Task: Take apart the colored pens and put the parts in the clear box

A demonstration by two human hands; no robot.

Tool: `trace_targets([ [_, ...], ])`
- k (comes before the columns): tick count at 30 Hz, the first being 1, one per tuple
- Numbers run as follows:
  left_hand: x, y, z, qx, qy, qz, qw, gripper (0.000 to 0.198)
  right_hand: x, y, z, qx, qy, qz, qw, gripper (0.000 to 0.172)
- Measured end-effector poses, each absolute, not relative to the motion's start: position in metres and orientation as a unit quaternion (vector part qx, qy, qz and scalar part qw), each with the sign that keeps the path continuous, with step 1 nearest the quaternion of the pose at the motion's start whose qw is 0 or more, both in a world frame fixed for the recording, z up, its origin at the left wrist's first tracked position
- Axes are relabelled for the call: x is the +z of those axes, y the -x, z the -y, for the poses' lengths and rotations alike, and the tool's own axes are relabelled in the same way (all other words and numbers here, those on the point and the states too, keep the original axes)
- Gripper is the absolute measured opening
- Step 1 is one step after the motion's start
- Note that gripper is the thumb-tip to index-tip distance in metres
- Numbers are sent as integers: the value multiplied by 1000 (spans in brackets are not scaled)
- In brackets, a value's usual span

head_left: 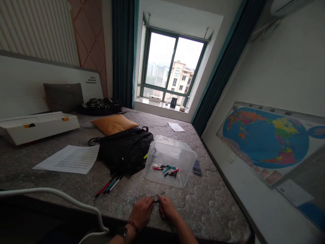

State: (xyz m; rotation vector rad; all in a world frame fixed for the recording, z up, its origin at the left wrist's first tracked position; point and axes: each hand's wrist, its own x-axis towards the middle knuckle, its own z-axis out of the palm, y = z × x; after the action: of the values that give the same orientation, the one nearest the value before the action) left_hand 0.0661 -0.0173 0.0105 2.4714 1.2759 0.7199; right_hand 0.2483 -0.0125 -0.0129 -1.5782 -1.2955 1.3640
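My left hand [141, 210] and my right hand [167, 207] meet over the near edge of the mattress [208, 203]. Both are closed on a small dark pen-like object [156, 201], mostly hidden by the fingers. Just beyond them is a clear plastic bin [186, 169] with several pens [169, 169] in red, teal, black and white at its bottom. Left of the bin lies a black backpack [122, 152]. Several more pens [108, 187] rest on the mattress by the backpack's lower edge.
A printed sheet [69, 159], an orange cushion [114, 124] and a white box [43, 128] lie to the left. A small paper [176, 127] is farther back. A white tube [58, 193] curves across the near left. A dark pixelated item [197, 167] sits right of the bin.
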Motion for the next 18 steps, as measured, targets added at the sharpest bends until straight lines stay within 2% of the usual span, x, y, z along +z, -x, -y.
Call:
trace_targets([
  [8,14,-65,16,212,-860,-432,171,36,8,-248,21,541,597,489,335,63],
  [18,12,-63,16,209,-858,-434,178,38,8,-248,23,564,589,462,348,53],
])
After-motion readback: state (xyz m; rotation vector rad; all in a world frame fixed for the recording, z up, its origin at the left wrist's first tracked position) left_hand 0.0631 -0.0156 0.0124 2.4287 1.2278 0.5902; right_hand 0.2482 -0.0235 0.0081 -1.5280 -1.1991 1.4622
